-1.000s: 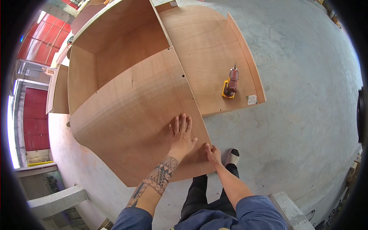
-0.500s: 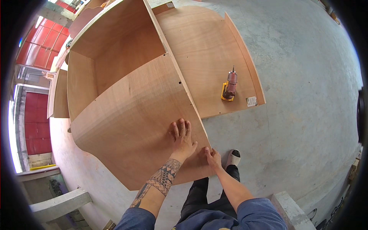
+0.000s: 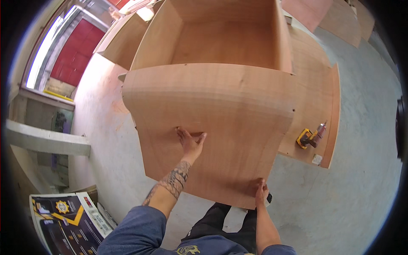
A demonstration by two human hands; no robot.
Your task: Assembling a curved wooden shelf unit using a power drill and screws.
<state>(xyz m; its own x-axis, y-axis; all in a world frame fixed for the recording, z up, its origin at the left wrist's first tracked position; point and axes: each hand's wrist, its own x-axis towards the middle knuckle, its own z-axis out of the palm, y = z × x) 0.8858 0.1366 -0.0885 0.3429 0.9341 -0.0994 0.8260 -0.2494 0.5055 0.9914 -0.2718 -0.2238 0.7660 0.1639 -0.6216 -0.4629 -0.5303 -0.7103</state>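
A wide curved plywood panel [image 3: 212, 102] slopes down toward me from the front of a box-shaped wooden cabinet [image 3: 225, 44]. My left hand [image 3: 192, 143] rests its fingertips against the panel's face left of centre, thumb spread away from the fingers. At the panel's lower right corner, my right hand [image 3: 261, 192] grips the edge, the thumb on the face and the other fingers partly hidden. Small dark holes show along the panel's right edge. To the right, a cordless drill [image 3: 312, 135] lies on a flat plywood board [image 3: 308, 97] with a raised side strip.
Another wooden box [image 3: 123, 42] stands behind on the left. A concrete beam [image 3: 49, 139] juts in at the left, above a printed black and yellow carton [image 3: 70, 221]. Plywood sheets [image 3: 340, 21] lie on the concrete floor [image 3: 361, 93] at the far right.
My view has swung left, so the cabinet and drill appear farther right. My left hand has shifted leftward across the panel; my right hand stays at its lower right corner.
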